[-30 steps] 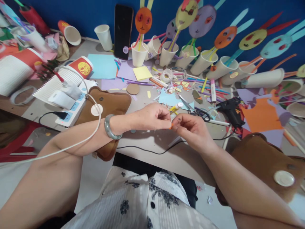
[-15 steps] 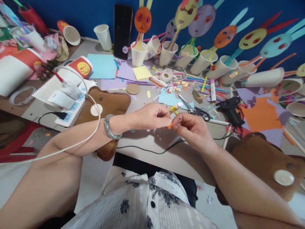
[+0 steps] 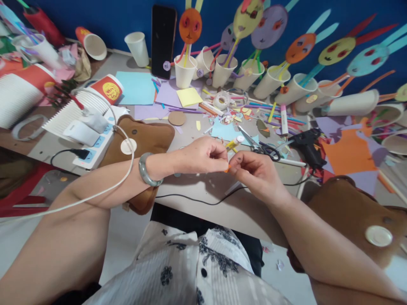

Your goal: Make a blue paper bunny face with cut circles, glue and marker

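Observation:
A small orange piece of paper [image 3: 227, 169] is pinched between my two hands, over the front part of the table. My left hand [image 3: 203, 156] grips its left side with thumb and forefinger. On the other side, the fingertips of my right hand [image 3: 254, 173] close on it too. Most of the piece is hidden by the fingers. Just behind the hands lies a yellow-and-white glue stick or marker [image 3: 235, 142]. Scissors with dark handles [image 3: 269, 149] lie behind my right hand, beside a light blue paper sheet [image 3: 222, 128].
Paper cups [image 3: 186, 72] holding rabbit-face figures line the blue wall. A black glue gun [image 3: 307, 146] and orange paper [image 3: 348, 152] lie at right. A power strip [image 3: 95, 146] is at left, its white cable [image 3: 131, 159] crossing above my left forearm. Brown pouches [image 3: 143, 135] flank the work area.
The orange paper piece has turned slightly between my fingertips, and less of it hangs below them. Both hands stay in nearly the same place.

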The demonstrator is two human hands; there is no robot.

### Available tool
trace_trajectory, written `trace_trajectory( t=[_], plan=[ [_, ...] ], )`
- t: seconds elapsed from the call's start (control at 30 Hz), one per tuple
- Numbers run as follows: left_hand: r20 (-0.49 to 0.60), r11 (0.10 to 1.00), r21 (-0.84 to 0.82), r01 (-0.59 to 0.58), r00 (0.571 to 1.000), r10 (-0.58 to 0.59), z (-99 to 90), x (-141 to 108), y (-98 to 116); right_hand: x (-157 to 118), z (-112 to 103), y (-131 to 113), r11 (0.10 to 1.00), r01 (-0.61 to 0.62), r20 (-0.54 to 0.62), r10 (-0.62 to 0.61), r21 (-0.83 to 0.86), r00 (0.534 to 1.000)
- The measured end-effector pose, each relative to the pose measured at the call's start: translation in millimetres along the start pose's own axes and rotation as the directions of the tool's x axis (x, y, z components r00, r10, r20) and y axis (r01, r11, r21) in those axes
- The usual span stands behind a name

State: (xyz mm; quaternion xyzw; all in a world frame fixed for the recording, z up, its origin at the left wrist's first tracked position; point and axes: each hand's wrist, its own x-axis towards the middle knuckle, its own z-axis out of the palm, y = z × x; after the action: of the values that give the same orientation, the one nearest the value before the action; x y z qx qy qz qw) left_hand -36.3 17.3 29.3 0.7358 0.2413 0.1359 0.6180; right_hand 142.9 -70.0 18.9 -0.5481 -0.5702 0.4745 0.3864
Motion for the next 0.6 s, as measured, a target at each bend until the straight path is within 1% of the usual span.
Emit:
trace_trajectory(
  t=[0.17,0.4,0.6],
  plan=[
    [0.002,1.000,0.014,0.010,1.000,-0.010,-0.1,-0.1,-0.1,0.6,0.7,-2.1,1.000,-0.001,-0.004,0.001,-0.003,1.000],
    [-0.007,1.000,0.006,0.020,1.000,-0.020,0.0,-1.0,2.1,-0.3,-0.9,-3.0,0.999,-0.022,-0.039,0.020,-0.031,0.999],
    [-0.011,1.000,0.007,0.026,1.000,-0.026,1.4,-0.5,2.2,-0.3,-0.6,-2.3,0.999,-0.008,-0.030,0.007,-0.035,1.000]
  ],
)
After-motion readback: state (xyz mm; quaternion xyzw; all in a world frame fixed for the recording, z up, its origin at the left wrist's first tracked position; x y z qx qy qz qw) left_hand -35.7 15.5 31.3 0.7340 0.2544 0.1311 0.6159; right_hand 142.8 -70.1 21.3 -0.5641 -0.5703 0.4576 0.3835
